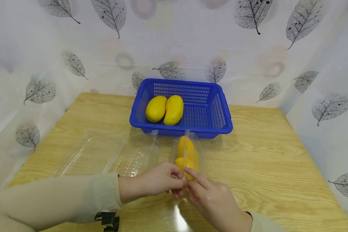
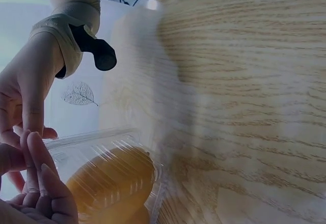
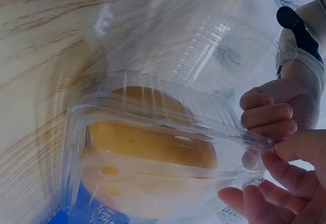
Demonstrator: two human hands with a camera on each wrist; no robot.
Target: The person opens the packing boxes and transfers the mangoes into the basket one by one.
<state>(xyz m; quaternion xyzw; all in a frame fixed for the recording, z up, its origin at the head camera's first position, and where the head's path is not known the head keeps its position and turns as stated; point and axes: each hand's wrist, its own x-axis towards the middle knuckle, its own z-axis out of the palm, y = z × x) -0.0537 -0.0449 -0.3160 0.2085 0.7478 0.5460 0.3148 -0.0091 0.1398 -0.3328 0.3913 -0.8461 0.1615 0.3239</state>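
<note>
Pale leaf-printed sheeting (image 1: 191, 42) hangs on three sides; wood-grain tabletop (image 1: 264, 145) below.

Fingers first, as I see them from my end. Left hand (image 1: 162, 180): thumb and forefinger together at the near end of the clear box (image 1: 187, 149), pinching its rim, no gap I can make out. Right hand (image 1: 213, 199): thumb and fingers pinching that same end, forefinger laid nearly straight. I read it as one hand bracing what the other presses.

Box stands on its side mid-tabletop, rim uppermost; that brings the seam up to both hands, I judge. Two mangoes (image 1: 183, 162) inside, roughly in line, probably because the box is long and narrow.

Off to the left, a second clear box (image 1: 88, 154) lies unfolded, likely put there to leave working room. Beyond, the blue basket (image 1: 179, 128) carries two more mangoes (image 1: 174, 110), leaning together toward its left end.
</note>
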